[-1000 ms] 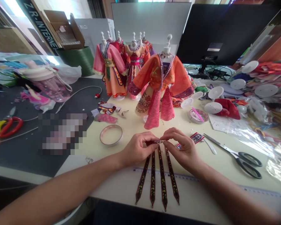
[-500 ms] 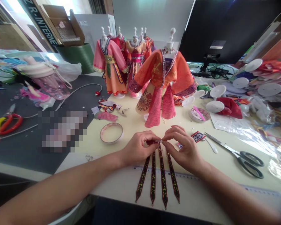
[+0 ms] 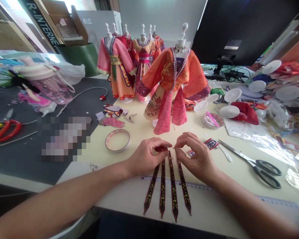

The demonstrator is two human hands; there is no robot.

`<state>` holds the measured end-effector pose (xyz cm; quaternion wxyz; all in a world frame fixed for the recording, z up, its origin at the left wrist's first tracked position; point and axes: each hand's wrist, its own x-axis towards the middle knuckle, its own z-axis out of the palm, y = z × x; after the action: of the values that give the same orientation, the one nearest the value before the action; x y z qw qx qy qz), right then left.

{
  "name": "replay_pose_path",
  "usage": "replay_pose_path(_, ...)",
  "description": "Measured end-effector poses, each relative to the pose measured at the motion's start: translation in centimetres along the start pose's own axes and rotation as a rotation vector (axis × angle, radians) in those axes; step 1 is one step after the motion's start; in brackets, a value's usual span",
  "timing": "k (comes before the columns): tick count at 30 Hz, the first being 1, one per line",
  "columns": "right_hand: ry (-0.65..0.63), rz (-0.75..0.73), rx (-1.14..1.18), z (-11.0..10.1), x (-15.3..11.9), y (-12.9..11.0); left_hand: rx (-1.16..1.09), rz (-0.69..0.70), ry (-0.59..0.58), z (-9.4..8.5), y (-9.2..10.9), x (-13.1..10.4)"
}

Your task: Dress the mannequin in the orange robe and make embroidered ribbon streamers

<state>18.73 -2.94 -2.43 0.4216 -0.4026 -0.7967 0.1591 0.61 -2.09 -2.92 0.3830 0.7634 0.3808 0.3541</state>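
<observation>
Above the upper ends of several narrow dark ribbons (image 3: 173,192) with red edges and a yellow-green pattern, my two hands face each other. My left hand (image 3: 150,154) is closed in a pinch, thumb against forefinger; whatever is in it is too small to make out. A short gap away, my right hand (image 3: 195,157) pinches too, with a tiny pale bit at its fingertips that I cannot name. The ribbons lie side by side, pointed ends toward me, across a clear ruler (image 3: 196,186). A patterned trim piece (image 3: 211,144) lies partly behind my right hand.
Ahead stands a doll form in an orange robe (image 3: 176,73), with more dressed forms behind. A tape roll (image 3: 117,150) is at left. Black-handled scissors (image 3: 251,162) lie at right, near a second tape roll (image 3: 212,125). Red-and-yellow scissors (image 3: 7,131) rest far left.
My fingertips, which met over a small whitish bit, are now slightly apart. The ribbons keep their place, and the view has shifted a little.
</observation>
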Motion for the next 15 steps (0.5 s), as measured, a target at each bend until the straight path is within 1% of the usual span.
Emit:
replay_pose_path(2, 0.002, 0.073, 0.0, -0.2, 0.1, 0.2, 0.096, 0.049, 0.023, -0.1, -0.1, -0.2)
replay_pose_path(4, -0.03, 0.145, 0.001, -0.4, 0.2, 0.5, 0.233, 0.168, 0.02, -0.1, -0.1, -0.6)
replay_pose_path(6, -0.087, 0.189, 0.01, -0.5, 0.2, 0.8, 0.36, 0.31, -0.011, 0.0, 0.0, -1.1)
replay_pose_path(8, -0.138, 0.206, 0.022, -0.6, 0.2, 1.2, 0.455, 0.402, -0.064, 0.1, 0.3, -1.7)
replay_pose_path(11, -0.171, 0.218, 0.037, -0.7, 0.2, 1.5, 0.565, 0.435, -0.14, 0.3, 0.6, -2.4)
replay_pose_path(15, -0.183, 0.269, 0.054, -0.9, 0.6, 1.7, 0.666, 0.438, -0.195, 0.5, 0.7, -2.7)
